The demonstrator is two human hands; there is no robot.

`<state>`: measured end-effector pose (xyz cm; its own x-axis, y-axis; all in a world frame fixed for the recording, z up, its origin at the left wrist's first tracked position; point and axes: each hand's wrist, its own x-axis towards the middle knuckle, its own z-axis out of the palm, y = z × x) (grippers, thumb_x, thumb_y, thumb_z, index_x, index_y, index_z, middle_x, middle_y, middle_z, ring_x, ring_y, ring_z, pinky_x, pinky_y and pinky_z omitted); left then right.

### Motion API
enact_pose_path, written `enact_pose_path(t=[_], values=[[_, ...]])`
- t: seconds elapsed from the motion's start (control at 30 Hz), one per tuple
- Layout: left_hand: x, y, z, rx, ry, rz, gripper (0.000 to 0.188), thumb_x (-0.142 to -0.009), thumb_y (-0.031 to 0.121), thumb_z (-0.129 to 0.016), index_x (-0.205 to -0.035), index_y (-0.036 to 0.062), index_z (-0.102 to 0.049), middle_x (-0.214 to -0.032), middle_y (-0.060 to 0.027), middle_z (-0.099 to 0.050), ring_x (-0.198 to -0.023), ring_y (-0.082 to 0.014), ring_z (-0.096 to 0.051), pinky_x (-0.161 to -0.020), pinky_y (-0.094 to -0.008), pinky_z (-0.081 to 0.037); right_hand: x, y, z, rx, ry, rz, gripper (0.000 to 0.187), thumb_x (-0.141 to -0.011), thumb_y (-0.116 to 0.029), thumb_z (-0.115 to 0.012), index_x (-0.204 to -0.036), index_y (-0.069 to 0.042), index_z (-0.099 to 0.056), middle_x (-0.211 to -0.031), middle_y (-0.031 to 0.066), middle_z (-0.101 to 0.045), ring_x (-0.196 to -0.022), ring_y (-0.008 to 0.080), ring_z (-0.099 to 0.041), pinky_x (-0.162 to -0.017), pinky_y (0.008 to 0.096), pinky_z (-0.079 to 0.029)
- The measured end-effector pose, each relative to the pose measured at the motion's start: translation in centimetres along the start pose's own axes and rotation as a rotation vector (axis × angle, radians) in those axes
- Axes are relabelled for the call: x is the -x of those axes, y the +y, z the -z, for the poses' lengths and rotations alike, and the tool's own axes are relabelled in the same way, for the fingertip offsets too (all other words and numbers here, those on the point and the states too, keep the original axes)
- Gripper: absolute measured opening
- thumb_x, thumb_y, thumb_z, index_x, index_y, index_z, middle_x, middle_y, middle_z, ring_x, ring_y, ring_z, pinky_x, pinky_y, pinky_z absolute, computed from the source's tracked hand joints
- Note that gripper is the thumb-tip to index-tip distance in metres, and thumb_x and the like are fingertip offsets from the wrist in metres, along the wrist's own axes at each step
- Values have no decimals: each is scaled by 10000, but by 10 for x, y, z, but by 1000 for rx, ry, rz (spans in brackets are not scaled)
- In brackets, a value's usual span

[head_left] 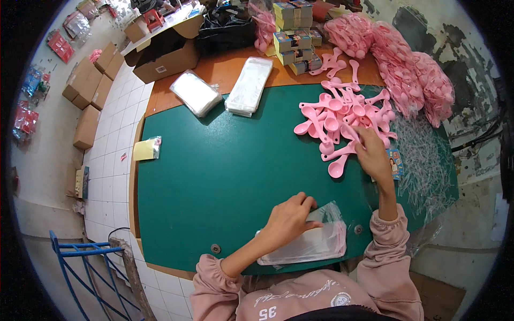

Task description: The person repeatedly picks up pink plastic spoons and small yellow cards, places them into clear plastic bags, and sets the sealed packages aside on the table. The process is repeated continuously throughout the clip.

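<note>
My right hand [373,156] reaches into a heap of pink plastic measuring spoons [333,122] at the right of the table. Its fingers close on one pink spoon [350,134] at the heap's near side. Another spoon [336,168] lies just below that hand, bowl up. Close to me, my left hand [292,220] rests over a stack of clear plastic bags [310,247]. Its thumb points out across the bags, apart from the bent fingers, and I see nothing held between them. A clear flap [333,212] sticks up beside the fingertips.
Bulging clear bags of pink spoons [399,69] stand at the back right, above shredded clear plastic strips [423,160]. Bundled card stacks [293,40] and two packs of clear bags [249,85] lie farther back. A yellow packet [147,150] sits at the left edge.
</note>
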<state>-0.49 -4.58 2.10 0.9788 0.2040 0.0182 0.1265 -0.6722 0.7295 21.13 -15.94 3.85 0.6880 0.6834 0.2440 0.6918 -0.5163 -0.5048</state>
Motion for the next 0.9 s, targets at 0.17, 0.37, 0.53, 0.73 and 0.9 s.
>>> enact_pose_path(t=[0.17,0.37,0.53,0.73,0.9], values=[[-8,-17,7,457,-215,105,189,-746,124,-664,-853,1,-568,-747,-88,-618,-688,-170,-614,-622,-272,-486,0,-24,13,-638,-126,-182,155,-839,-115,-517,-964,-26,-535,-785,42,-572,-708,125,-559,-612,279,-435],[-7,-31,25,634,-111,201,133,-788,84,-622,-866,-6,-565,-826,-50,-629,-753,-97,-605,-673,-230,-495,14,-48,3,-995,-166,-134,128,-824,-41,-537,-938,-28,-481,-750,15,-543,-638,74,-536,-567,193,-440],[-5,-47,18,736,34,135,136,-795,72,-592,-845,-5,-491,-817,-93,-636,-779,-125,-616,-633,-246,-481,20,-60,2,-804,-203,-54,236,-794,-9,-533,-1025,-40,-493,-733,28,-548,-648,75,-550,-586,210,-450],[-8,-43,29,1113,82,329,226,-776,49,-627,-900,13,-441,-811,-120,-638,-719,-109,-591,-612,-225,-456,23,-59,-5,-641,-69,9,160,-825,-51,-522,-978,-17,-490,-714,52,-540,-651,104,-566,-621,243,-461],[-6,-45,38,1100,55,417,311,-751,40,-661,-983,18,-456,-832,-145,-644,-764,-146,-617,-633,-227,-466,24,-55,-4,-489,18,225,180,-845,-85,-537,-1000,-22,-471,-744,83,-566,-702,150,-590,-653,254,-453]])
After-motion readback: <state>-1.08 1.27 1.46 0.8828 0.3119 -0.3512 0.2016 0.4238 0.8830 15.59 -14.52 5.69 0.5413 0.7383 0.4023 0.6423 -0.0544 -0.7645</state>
